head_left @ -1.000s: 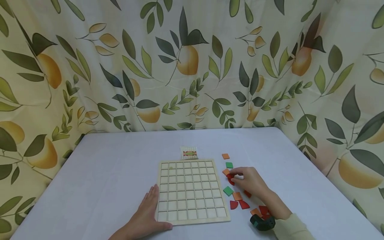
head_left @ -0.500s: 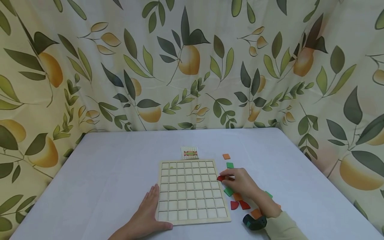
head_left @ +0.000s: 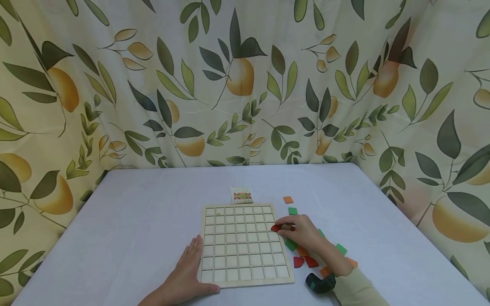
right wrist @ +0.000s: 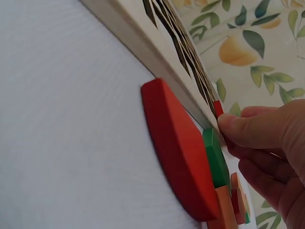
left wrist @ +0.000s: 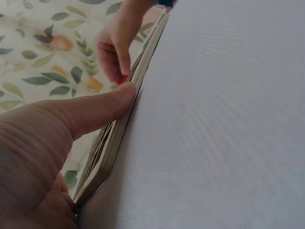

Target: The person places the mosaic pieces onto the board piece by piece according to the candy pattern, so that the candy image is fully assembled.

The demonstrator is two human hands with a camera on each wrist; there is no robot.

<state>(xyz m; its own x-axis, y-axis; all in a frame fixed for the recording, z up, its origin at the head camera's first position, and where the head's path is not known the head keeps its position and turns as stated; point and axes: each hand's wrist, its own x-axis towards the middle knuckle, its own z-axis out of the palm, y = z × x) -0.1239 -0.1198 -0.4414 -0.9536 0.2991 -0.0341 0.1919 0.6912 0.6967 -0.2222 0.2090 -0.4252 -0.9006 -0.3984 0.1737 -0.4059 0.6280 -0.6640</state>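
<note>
Red piece (head_left: 275, 228) moved from beside the board (head_left: 243, 247) to its right border

Since a second earlier, the right hand (head_left: 302, 231) had shifted leftward from the loose pieces to the board's right border, while the left hand (head_left: 181, 272) had stayed put. Thumb and fingers of the right hand pinched the red piece, which looked flat and plain red; the right-wrist view showed only a thin slab of it above the rim, so whether it touched the board was hard to tell. Pale and wooden, the board had a raised rim and dark lines dividing it into square cells. At its near left corner, the left hand lay with fingers straight along the left edge and thumb along the near edge.

Just beyond the board's far edge lay a card (head_left: 241, 195) with a small coloured pattern on a grid. Right of the board were an orange square (head_left: 288, 199), a green square (head_left: 291, 245) close to the rim and, nearer the person, a red piece with a curved side (head_left: 299, 262).
</note>
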